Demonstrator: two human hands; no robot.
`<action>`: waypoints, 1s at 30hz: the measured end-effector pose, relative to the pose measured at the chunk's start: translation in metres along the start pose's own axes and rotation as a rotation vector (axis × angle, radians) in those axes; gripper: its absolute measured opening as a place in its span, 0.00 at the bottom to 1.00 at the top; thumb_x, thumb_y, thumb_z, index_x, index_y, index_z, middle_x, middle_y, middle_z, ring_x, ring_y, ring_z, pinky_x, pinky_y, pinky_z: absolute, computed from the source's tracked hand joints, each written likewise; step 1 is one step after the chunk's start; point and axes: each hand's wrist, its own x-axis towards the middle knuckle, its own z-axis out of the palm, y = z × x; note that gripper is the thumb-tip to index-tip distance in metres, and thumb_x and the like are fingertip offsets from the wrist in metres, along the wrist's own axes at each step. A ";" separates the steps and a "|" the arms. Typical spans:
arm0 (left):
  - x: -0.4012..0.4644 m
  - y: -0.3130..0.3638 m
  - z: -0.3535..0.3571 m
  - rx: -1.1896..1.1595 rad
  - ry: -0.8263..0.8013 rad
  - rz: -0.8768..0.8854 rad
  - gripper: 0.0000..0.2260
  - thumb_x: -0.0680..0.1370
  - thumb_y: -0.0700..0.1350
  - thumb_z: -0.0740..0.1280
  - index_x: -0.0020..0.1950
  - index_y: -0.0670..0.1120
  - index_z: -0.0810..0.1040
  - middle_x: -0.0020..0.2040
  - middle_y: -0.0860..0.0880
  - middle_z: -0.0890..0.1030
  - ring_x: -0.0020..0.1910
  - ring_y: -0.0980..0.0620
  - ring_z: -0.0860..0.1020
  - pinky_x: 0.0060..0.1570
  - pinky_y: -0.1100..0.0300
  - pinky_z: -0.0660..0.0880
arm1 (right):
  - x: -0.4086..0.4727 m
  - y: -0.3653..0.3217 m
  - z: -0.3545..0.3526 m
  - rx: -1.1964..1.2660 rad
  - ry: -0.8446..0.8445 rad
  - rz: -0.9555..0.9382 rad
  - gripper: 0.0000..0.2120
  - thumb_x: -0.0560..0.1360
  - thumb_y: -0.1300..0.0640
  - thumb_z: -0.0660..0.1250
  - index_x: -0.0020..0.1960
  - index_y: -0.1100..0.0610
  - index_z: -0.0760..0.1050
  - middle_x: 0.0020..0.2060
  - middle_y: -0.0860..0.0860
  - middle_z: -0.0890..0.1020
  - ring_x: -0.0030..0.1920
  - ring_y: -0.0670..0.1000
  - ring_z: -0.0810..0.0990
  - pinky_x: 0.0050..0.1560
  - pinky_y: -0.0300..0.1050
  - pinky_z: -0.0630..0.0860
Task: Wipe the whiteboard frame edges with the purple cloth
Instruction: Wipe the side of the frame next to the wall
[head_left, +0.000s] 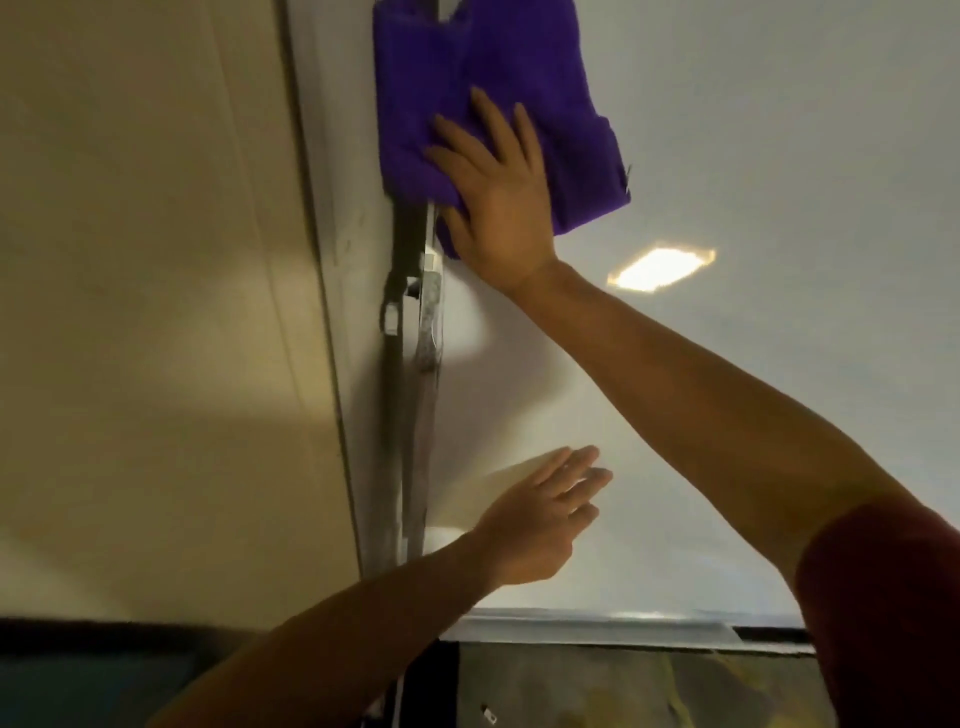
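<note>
Dim, warm, soft-focus wide-angle view; a bright glare patch (661, 268) reflects on the whiteboard (753, 130), with bowed edges.
</note>
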 end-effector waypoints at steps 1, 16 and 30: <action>0.005 0.002 0.004 0.019 0.002 -0.014 0.18 0.83 0.49 0.60 0.71 0.48 0.79 0.83 0.43 0.61 0.84 0.37 0.49 0.82 0.40 0.39 | 0.016 0.003 0.000 -0.011 -0.001 -0.026 0.15 0.76 0.51 0.67 0.61 0.53 0.81 0.63 0.52 0.81 0.70 0.62 0.71 0.71 0.70 0.60; 0.061 0.001 -0.005 0.003 0.104 -0.286 0.29 0.80 0.40 0.62 0.83 0.47 0.62 0.84 0.41 0.58 0.84 0.36 0.51 0.80 0.34 0.53 | 0.014 -0.008 -0.013 -0.329 -0.524 -0.395 0.21 0.80 0.42 0.56 0.62 0.53 0.78 0.57 0.53 0.82 0.67 0.59 0.72 0.76 0.65 0.49; 0.065 0.053 0.002 0.014 -0.022 -0.522 0.33 0.80 0.48 0.67 0.83 0.48 0.59 0.86 0.45 0.47 0.84 0.40 0.41 0.82 0.38 0.45 | -0.070 -0.004 -0.033 0.357 -0.381 -0.428 0.18 0.80 0.53 0.56 0.65 0.51 0.78 0.63 0.50 0.81 0.68 0.52 0.73 0.76 0.53 0.54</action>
